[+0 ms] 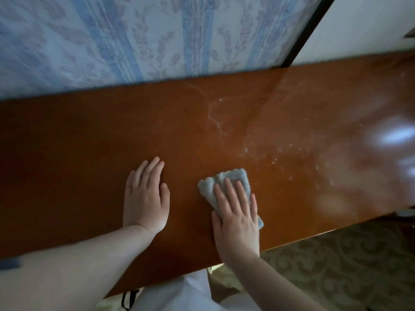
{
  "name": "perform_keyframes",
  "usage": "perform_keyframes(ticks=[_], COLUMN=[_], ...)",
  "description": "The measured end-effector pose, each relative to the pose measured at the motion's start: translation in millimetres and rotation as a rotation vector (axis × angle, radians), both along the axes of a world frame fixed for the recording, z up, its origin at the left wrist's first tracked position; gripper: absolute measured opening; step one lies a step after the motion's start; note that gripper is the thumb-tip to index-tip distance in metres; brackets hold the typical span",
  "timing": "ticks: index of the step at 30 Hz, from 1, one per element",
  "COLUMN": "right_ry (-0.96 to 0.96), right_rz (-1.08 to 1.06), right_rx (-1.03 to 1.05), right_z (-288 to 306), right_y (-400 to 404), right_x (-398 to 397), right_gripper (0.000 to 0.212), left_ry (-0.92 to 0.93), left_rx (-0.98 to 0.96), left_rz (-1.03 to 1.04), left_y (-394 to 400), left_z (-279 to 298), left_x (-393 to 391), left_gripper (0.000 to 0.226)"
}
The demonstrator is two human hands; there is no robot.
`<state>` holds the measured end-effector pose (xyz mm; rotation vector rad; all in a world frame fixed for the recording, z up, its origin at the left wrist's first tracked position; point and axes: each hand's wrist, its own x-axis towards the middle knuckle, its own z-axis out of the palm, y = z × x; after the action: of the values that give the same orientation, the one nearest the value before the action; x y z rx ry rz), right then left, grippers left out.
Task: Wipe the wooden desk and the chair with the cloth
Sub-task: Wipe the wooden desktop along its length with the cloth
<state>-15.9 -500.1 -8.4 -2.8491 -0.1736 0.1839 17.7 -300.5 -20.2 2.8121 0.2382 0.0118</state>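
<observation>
My right hand [235, 221] lies flat on the cloth [226, 187], fingers straight and close together, pressing it onto the wooden desk [89, 142]. The cloth is a grey-blue folded pad near the front edge of the desk, its long axis running from my wrist side up and away toward the wall, tilted slightly left. My left hand [146, 196] rests palm down on the bare wood just beside it, fingers straight and together, holding nothing. Pale dusty streaks and specks [258, 149] mark the wood beyond the cloth, to the right. Blue striped floral wallpaper [112, 41] stands behind the desk; patterned carpet [348, 265] shows below.
</observation>
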Motion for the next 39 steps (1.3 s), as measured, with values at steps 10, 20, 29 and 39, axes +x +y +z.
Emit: perform_keyframes(ticks=[10, 20, 29, 39], right_ry=[0.022, 0.134, 0.001, -0.023], right_rz=[0.045, 0.673, 0.188, -0.005], right_rx=[-0.034, -0.066, -0.028, -0.015], right_z=[0.9, 9.9, -0.5, -1.2], right_y=[16.1, 68.8, 126.7, 120.5], right_x=[63.4, 87.1, 36.3, 100.8], right_gripper=[0.053, 0.058, 0.057, 0.056], left_ry=[-0.082, -0.175, -0.031, 0.066], left_rx=[-0.076, -0.219, -0.105, -0.007], left_rz=[0.103, 0.107, 0.458, 0.486], left_y=[3.9, 6.8, 68.4, 68.0], left_z=[-1.8, -0.7, 5.8, 2.0], left_x=[-1.4, -1.2, 7.3, 16.4], left_gripper=[0.046, 0.043, 0.044, 0.053])
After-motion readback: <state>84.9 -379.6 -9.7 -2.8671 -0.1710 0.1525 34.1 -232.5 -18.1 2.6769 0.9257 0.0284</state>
